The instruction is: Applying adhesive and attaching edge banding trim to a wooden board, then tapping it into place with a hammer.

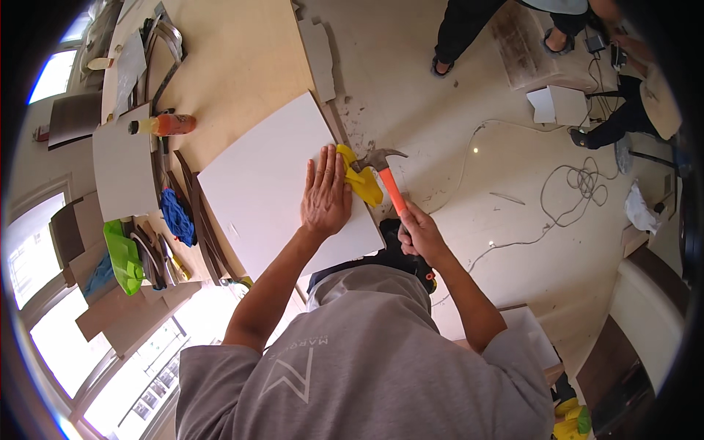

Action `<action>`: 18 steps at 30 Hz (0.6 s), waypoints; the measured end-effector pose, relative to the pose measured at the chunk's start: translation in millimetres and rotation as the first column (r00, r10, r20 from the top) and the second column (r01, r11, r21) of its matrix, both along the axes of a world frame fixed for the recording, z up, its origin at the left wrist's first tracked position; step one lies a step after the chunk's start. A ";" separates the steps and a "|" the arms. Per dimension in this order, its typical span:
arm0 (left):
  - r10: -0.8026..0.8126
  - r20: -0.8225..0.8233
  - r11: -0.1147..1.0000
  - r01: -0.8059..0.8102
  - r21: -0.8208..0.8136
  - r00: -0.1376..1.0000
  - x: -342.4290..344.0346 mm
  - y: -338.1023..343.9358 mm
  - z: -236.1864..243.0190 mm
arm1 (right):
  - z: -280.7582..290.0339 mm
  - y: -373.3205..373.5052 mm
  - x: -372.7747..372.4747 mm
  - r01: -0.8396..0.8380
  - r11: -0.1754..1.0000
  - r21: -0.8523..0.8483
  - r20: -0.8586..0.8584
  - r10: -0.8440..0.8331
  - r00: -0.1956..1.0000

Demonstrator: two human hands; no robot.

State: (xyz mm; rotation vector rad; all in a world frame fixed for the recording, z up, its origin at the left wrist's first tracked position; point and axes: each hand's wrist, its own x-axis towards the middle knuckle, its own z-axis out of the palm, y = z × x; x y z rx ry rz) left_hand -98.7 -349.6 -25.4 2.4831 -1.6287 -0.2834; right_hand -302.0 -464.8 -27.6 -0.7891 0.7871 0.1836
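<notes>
A white board (pixel 271 176) lies flat on the wooden worktable (pixel 242 66). My left hand (pixel 325 194) presses flat on the board near its right edge, fingers stretched out, beside a folded yellow cloth (pixel 364 185). The cloth drapes over that edge, touching or nearly touching my fingers. My right hand (pixel 422 235) is wrapped round the handle of a claw hammer (pixel 392 187) with an orange shaft and a dark metal head. The hammer's head rests against or just above the cloth; which of the two I cannot tell.
On the table's left are a bottle of orange liquid (pixel 172 125), dark strips (pixel 209 227), a blue cloth (pixel 176 216) and a green bag (pixel 123 257). A tangled cable (pixel 583 183) lies on the floor at right. Other people stand at the upper right near a white box (pixel 561 106).
</notes>
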 end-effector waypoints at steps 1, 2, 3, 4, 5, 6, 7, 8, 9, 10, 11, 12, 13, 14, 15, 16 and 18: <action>0.002 -0.001 1.000 -0.002 -0.009 1.000 -0.5 0.0 -0.1 | -0.1 -1.3 -1.6 0.035 0.999 -0.038 0.008 -0.035 0.999; 0.004 -0.003 1.000 -0.004 -0.011 1.000 -0.8 -0.5 -0.5 | 0.5 -1.4 -2.1 0.033 0.999 -0.040 0.006 -0.033 0.999; 0.001 -0.012 0.999 -0.002 -0.039 1.000 -0.4 -1.5 -1.0 | 1.7 -1.5 -2.2 0.155 0.987 -0.030 0.009 -0.155 0.988; -0.008 -0.026 0.998 0.007 -0.065 1.000 -1.3 -2.0 0.1 | 3.9 0.8 -4.5 0.282 0.959 -0.021 0.006 -0.282 0.959; -0.015 -0.033 0.998 0.013 -0.066 0.999 -1.1 -1.8 1.5 | 3.9 -0.5 -5.2 0.304 0.951 -0.060 0.053 -0.301 0.952; 0.004 -0.010 1.000 -0.004 -0.015 1.000 0.0 -1.1 3.2 | 4.2 2.0 -4.5 0.310 0.949 -0.062 0.049 -0.307 0.950; 0.024 0.018 0.999 -0.024 0.031 1.000 0.9 -2.4 4.1 | 3.7 3.9 -1.6 0.308 0.949 -0.064 0.043 -0.306 0.951; 0.020 0.018 0.999 -0.020 0.026 1.000 0.6 -2.8 4.4 | 3.7 6.4 1.5 0.306 0.950 -0.066 0.040 -0.304 0.952; 0.002 0.012 0.999 -0.002 0.033 1.000 -0.2 -2.5 5.1 | 5.0 10.3 3.2 0.321 0.946 -0.052 0.049 -0.318 0.947; -0.013 0.011 0.999 0.013 0.040 1.000 1.0 -2.2 5.6 | 1.7 12.0 6.2 0.321 0.946 -0.054 0.058 -0.318 0.946; -0.029 -0.007 0.998 0.029 0.050 1.000 -2.2 -5.3 7.1 | -1.7 13.4 9.6 0.311 0.946 -0.090 0.051 -0.307 0.950; -0.055 -0.017 0.997 0.056 0.047 0.998 -5.8 -7.2 5.7 | -3.8 13.9 13.2 0.301 0.945 -0.126 0.046 -0.298 0.953; -0.097 -0.051 0.994 0.099 0.039 0.994 -9.9 -5.0 4.4 | -4.5 15.0 18.5 0.304 0.941 -0.146 0.051 -0.300 0.953; -0.147 -0.089 0.988 0.150 0.023 0.985 -15.1 -4.8 3.8 | -3.5 14.9 21.5 0.312 0.938 -0.149 0.061 -0.306 0.950; -0.187 -0.099 0.982 0.188 0.003 0.977 -21.3 -3.7 3.7 | -3.5 14.8 23.9 0.303 0.943 -0.139 0.057 -0.298 0.953; -0.228 -0.111 0.974 0.228 -0.017 0.967 -26.9 -3.3 3.9 | -3.9 14.8 24.8 0.294 0.947 -0.130 0.050 -0.290 0.956; -0.241 -0.118 0.970 0.238 -0.041 0.963 -25.7 -6.5 0.7 | -6.0 16.2 25.7 0.333 0.936 -0.115 0.064 -0.328 0.943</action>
